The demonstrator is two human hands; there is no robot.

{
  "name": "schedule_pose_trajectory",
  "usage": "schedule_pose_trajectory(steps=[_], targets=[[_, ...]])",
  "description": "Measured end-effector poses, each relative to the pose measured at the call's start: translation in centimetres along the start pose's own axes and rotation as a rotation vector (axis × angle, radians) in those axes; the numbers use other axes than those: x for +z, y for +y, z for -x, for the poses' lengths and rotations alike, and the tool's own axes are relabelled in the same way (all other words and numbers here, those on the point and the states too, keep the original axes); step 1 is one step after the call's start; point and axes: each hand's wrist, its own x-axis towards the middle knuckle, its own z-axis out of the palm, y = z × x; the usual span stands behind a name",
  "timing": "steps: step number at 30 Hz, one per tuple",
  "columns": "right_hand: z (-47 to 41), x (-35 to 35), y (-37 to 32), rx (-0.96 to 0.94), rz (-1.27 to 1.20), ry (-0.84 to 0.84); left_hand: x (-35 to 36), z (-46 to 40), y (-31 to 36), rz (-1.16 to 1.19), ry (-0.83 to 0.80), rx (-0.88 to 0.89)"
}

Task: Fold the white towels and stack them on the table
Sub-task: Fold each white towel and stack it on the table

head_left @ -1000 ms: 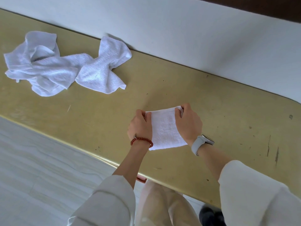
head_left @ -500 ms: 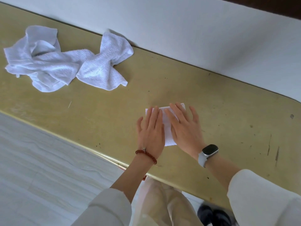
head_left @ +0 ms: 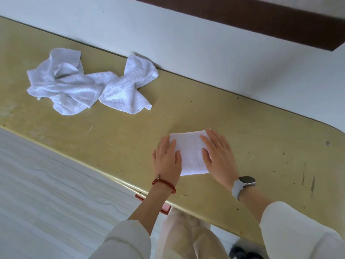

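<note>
The folded towel (head_left: 191,153) sits flat near the front edge of the yellow table (head_left: 261,139). The left hand (head_left: 167,160) lies flat on its left edge and the right hand (head_left: 219,156) on its right edge, fingers straight, nothing gripped. A heap of unfolded towels (head_left: 89,85) lies well off to the left by the wall (head_left: 186,43).

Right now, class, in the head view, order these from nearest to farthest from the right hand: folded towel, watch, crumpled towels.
1. Folded towel: under the right hand's fingers.
2. Watch: on that hand's wrist.
3. Crumpled towels: far left, by the wall.
</note>
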Motion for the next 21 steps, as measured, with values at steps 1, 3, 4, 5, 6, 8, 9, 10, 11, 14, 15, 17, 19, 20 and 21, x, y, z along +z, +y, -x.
schedule_pose_trajectory(steps=[1,3,4,5,6,8,9,10,11,14,15,17,19,20,21], targets=[[0.3,-0.5,-0.2,0.136,-0.084,0.054,-0.3,0.0,0.2,0.096,0.01,-0.156],[0.5,-1.2,-0.6,0.487,-0.269,0.072,-1.0,-0.1,0.6,0.208,0.017,-0.419],[0.4,-1.4,-0.7,0.64,-0.327,0.033,-1.3,-0.3,0.7,0.254,0.0,-0.512],[0.2,-1.5,-0.9,0.734,-0.333,-0.015,-1.5,-0.4,0.9,0.279,-0.018,-0.585],[-0.1,-1.6,-0.9,0.777,-0.314,-0.064,-1.6,-0.7,1.1,0.285,-0.033,-0.642],[-0.9,-1.8,-1.0,0.819,-0.274,-0.16,-1.7,-1.1,1.3,0.287,-0.07,-0.715],[-1.4,-2.0,-1.0,0.837,-0.263,-0.208,-1.8,-1.3,1.5,0.266,-0.089,-0.726],[-1.8,-2.1,-1.0,0.85,-0.252,-0.258,-1.9,-1.4,1.6,0.221,-0.11,-0.719],[-2.3,-2.1,-1.0,0.858,-0.233,-0.305,-1.8,-1.5,1.8,0.164,-0.125,-0.7],[-3.1,-1.9,-1.3,0.86,-0.182,-0.365,-1.4,-1.6,2.2,0.011,-0.139,-0.63],[-3.2,-1.7,-1.5,0.835,-0.156,-0.37,-1.1,-1.6,2.4,-0.029,-0.147,-0.62],[-2.7,-1.6,-1.9,0.757,-0.115,-0.339,-0.8,-1.6,2.9,-0.101,-0.171,-0.604],[-1.7,-1.9,-2.2,0.665,-0.218,-0.227,-0.4,-1.5,3.4,-0.167,-0.193,-0.585],[-1.1,-2.3,-2.2,0.604,-0.332,-0.17,-0.3,-1.4,3.5,-0.175,-0.193,-0.573],[-0.5,-2.9,-2.2,0.528,-0.435,-0.143,-0.1,-1.4,3.6,-0.158,-0.187,-0.565]])
